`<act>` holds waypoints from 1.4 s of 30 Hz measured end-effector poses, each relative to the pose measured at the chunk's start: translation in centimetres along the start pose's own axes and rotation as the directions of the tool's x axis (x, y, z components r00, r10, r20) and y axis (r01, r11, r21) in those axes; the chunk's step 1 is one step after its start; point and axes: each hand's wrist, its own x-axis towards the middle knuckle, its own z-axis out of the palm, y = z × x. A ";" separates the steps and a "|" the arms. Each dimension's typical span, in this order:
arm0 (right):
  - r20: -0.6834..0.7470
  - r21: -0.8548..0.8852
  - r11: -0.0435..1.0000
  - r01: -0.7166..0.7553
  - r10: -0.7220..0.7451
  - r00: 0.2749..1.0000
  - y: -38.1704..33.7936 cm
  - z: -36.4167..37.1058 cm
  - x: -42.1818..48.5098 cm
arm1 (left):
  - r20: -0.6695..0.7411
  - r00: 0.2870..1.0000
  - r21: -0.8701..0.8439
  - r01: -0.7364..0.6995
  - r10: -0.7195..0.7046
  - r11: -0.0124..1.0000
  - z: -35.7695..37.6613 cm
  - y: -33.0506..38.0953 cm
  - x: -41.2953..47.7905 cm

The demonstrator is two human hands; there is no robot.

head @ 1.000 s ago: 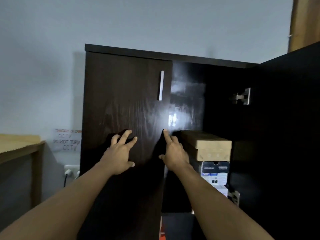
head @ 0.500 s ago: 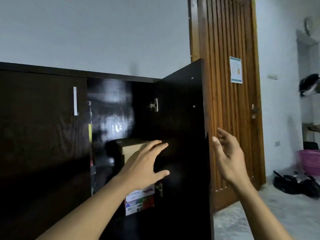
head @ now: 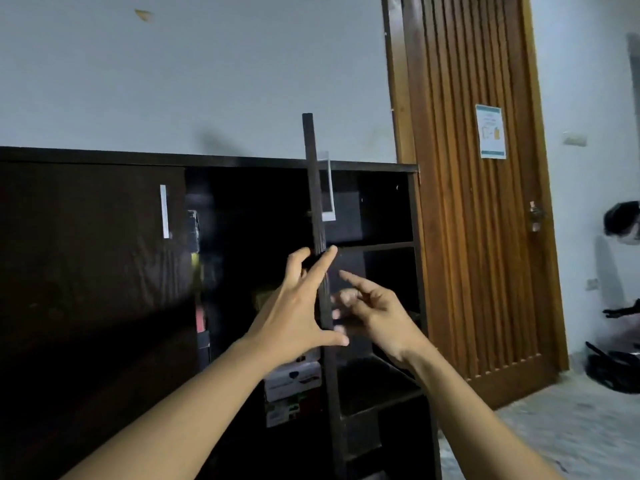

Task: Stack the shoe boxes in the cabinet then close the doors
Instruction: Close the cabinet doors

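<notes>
My left hand [head: 298,306] is spread wide against the door [head: 313,202] edge; right hand [head: 375,311] hangs half-curled beside it, holding nothing.

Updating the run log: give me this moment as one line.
left door shut | right door open, edge-on | left hand on its edge | right hand open beside it | boxes inside

Cabinet doors [head: 86,254] dk wood-grain, semi-gloss; handle [head: 165,211] looks matt metal.
</notes>
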 end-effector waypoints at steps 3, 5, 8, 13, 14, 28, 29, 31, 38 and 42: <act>0.117 -0.226 0.971 0.077 -0.051 0.992 1.5 4.1 2.4 | 0.029 0.993 0.066 0.114 -0.116 0.991 -3.1 -3.7 -2.5; 0.161 -0.435 0.888 0.150 -0.087 0.983 3.0 6.7 4.2 | 0.024 0.983 0.175 0.178 -0.185 0.968 -4.9 -6.5 -3.6; 0.170 -0.589 0.789 0.176 -0.092 0.981 5.2 10.5 6.9 | -0.012 0.962 0.422 0.250 -0.271 0.871 -6.2 -10.8 -4.4; 0.129 -0.821 0.555 0.134 -0.049 0.990 8.3 14.0 10.2 | -0.087 0.941 0.561 0.317 -0.326 0.764 -5.1 -16.0 -4.5; 0.115 -0.854 0.509 0.113 -0.027 0.993 8.7 14.3 10.6 | -0.102 0.932 0.561 0.343 -0.347 0.754 -4.8 -16.8 -4.4; 0.131 -0.968 0.208 0.140 -0.057 0.990 14.8 14.3 16.1 | -0.133 0.856 0.609 0.468 -0.500 0.640 -0.9 -24.6 -2.2; 0.141 -0.969 0.197 0.150 -0.061 0.988 14.7 14.1 16.2 | -0.132 0.856 0.611 0.468 -0.501 0.638 -0.9 -24.5 -2.2; 0.163 -0.966 0.196 0.169 -0.046 0.986 13.9 13.7 16.3 | -0.129 0.848 0.590 0.482 -0.514 0.647 -0.9 -24.0 -2.1; 0.202 -0.867 0.468 0.172 0.014 0.979 12.2 6.9 10.7 | -0.017 0.837 0.492 0.483 -0.546 0.724 1.4 -19.3 -3.3; 0.140 -0.855 0.512 0.082 0.075 0.987 14.9 -0.4 2.6 | 0.011 0.903 0.422 0.386 -0.430 0.821 6.3 -15.1 -6.8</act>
